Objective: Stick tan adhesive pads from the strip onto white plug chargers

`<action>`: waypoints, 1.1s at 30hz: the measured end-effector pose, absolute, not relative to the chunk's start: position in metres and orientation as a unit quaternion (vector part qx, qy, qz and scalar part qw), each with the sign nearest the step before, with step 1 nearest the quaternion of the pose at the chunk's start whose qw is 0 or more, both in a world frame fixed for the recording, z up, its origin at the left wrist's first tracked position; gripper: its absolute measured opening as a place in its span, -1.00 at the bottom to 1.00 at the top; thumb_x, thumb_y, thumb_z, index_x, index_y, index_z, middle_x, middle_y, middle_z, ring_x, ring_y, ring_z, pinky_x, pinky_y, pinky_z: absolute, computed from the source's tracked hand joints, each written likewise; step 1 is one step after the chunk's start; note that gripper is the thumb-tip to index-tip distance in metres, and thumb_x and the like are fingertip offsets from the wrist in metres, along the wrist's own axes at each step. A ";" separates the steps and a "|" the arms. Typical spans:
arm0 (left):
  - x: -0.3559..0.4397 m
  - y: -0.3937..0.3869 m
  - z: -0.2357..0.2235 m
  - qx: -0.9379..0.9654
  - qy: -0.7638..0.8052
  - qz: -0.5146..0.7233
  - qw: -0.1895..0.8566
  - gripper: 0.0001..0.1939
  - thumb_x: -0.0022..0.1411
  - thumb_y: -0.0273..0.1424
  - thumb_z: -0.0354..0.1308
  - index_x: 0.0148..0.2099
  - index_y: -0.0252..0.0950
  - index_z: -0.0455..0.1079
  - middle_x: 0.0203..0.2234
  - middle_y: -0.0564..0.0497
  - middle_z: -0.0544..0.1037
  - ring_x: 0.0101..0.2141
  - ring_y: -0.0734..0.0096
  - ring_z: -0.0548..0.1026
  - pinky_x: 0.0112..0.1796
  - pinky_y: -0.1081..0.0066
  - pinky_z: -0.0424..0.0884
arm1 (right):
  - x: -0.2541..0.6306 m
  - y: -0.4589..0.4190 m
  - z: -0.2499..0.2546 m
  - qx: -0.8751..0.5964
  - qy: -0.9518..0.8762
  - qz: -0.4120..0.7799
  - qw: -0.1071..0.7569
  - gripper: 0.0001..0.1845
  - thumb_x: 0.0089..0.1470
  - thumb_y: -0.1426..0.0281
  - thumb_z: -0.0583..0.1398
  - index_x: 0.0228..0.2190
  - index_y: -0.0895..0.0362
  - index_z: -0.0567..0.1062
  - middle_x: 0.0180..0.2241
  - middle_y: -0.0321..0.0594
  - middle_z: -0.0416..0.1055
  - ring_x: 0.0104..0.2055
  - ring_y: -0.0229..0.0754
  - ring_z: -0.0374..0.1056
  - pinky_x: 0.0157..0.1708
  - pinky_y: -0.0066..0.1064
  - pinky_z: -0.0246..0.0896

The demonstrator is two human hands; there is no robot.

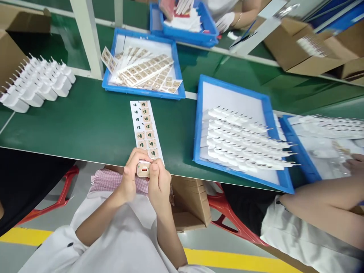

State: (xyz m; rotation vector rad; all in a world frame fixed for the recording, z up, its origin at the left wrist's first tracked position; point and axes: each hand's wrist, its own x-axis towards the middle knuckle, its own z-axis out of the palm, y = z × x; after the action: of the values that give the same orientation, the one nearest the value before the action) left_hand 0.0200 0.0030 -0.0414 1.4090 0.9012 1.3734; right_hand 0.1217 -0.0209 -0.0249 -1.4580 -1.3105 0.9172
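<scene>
Charger between left hand and right hand, at the table's near edge, bare green leftward.

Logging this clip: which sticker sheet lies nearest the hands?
The sticker sheet alone on the green table, its near end by the left hand and right hand; the others lie heaped in the blue tray.

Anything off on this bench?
Sticker sheets lie jumbled in the upper-left blue tray, one poking over its left rim, unlike the neat charger rows nearby. No spill or damage visible.
</scene>
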 end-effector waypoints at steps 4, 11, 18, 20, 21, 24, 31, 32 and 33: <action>0.021 0.001 -0.048 0.606 0.383 0.552 0.427 -0.20 0.40 0.19 -0.61 -0.14 -0.19 0.32 -0.23 -0.04 0.37 -0.23 0.26 0.41 -0.18 0.22 0.43 | 0.120 -0.020 -0.024 -0.591 -0.527 0.361 0.493 -0.51 0.37 0.00 -0.03 -0.50 0.01 0.11 -0.60 -0.48 0.05 -0.58 -0.33 0.01 -0.56 -0.46 -0.02; 0.023 -0.005 -0.052 0.639 0.376 0.564 0.364 -0.16 0.30 0.36 -0.42 -0.11 -0.22 0.36 -0.20 -0.09 0.43 -0.17 0.20 0.44 -0.16 0.20 0.45 | 0.116 -0.015 -0.012 -0.603 -0.497 0.384 0.491 -0.50 0.24 0.01 0.12 -0.55 0.02 0.07 -0.63 -0.50 -0.05 -0.58 -0.35 -0.11 -0.55 -0.44 -0.12; 0.021 -0.001 -0.051 0.619 0.428 0.556 0.352 -0.21 0.36 0.29 -0.35 -0.10 -0.23 0.42 -0.17 -0.11 0.46 -0.15 0.17 0.46 -0.13 0.20 0.45 | 0.110 -0.001 -0.028 -0.575 -0.478 0.408 0.523 -0.52 0.29 0.00 -0.03 -0.55 0.02 0.09 -0.60 -0.44 0.01 -0.54 -0.32 -0.02 -0.55 -0.45 -0.05; 0.019 0.002 -0.051 0.616 0.428 0.558 0.356 -0.25 0.39 0.26 -0.34 -0.10 -0.22 0.41 -0.17 -0.09 0.45 -0.18 0.20 0.47 -0.17 0.24 0.45 | 0.108 0.001 -0.029 -0.572 -0.490 0.400 0.522 -0.54 0.12 0.07 0.19 -0.55 0.01 0.09 -0.62 -0.49 -0.01 -0.56 -0.33 -0.04 -0.56 -0.47 -0.09; 0.017 0.004 -0.051 0.610 0.428 0.561 0.361 -0.29 0.40 0.24 -0.30 -0.12 -0.21 0.40 -0.17 -0.08 0.44 -0.20 0.21 0.47 -0.20 0.26 0.45 | 0.107 0.002 -0.027 -0.573 -0.496 0.392 0.522 -0.55 0.03 0.15 0.27 -0.54 0.02 0.09 -0.62 -0.52 -0.02 -0.56 -0.34 -0.06 -0.56 -0.47 -0.12; 0.010 0.012 -0.052 0.567 0.453 0.565 0.393 -0.42 0.33 0.23 -0.02 -0.17 -0.21 0.38 -0.18 -0.06 0.46 -0.20 0.21 0.50 -0.24 0.29 0.47 | 0.108 0.002 -0.023 -0.563 -0.523 0.372 0.520 -0.62 0.04 0.25 0.26 -0.52 0.02 0.13 -0.62 -0.51 0.05 -0.56 -0.33 -0.02 -0.54 -0.44 -0.15; 0.003 0.029 -0.061 0.456 0.439 0.618 0.466 -0.58 0.29 0.05 0.16 -0.34 -0.20 0.32 -0.28 0.01 0.46 -0.27 0.25 0.51 -0.32 0.29 0.51 | 0.105 0.003 -0.047 -0.447 -0.455 0.503 0.583 -0.33 0.25 -0.26 -0.04 -0.52 0.04 0.23 -0.58 -0.37 0.17 -0.50 -0.25 0.16 -0.39 -0.36 0.10; 0.005 0.030 -0.065 0.450 0.421 0.627 0.477 -0.59 0.34 0.04 0.10 -0.35 -0.19 0.33 -0.30 0.01 0.46 -0.29 0.25 0.51 -0.35 0.28 0.51 | 0.103 0.005 -0.053 -0.447 -0.438 0.512 0.588 -0.30 0.20 -0.32 -0.04 -0.53 0.03 0.21 -0.60 -0.38 0.15 -0.52 -0.26 0.14 -0.44 -0.37 0.09; 0.006 0.030 -0.070 0.454 0.405 0.632 0.480 -0.58 0.36 0.03 0.05 -0.34 -0.19 0.34 -0.31 0.01 0.47 -0.30 0.24 0.51 -0.35 0.26 0.53 | 0.102 0.006 -0.059 -0.446 -0.421 0.521 0.594 -0.27 0.14 -0.38 -0.01 -0.52 0.03 0.21 -0.60 -0.38 0.15 -0.53 -0.26 0.13 -0.47 -0.38 0.08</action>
State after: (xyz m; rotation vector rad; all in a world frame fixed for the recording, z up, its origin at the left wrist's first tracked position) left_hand 0.0061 0.0301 -0.0697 1.1063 0.9891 1.5412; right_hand 0.1024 0.0061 -0.0594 -1.0355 -0.9784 1.2111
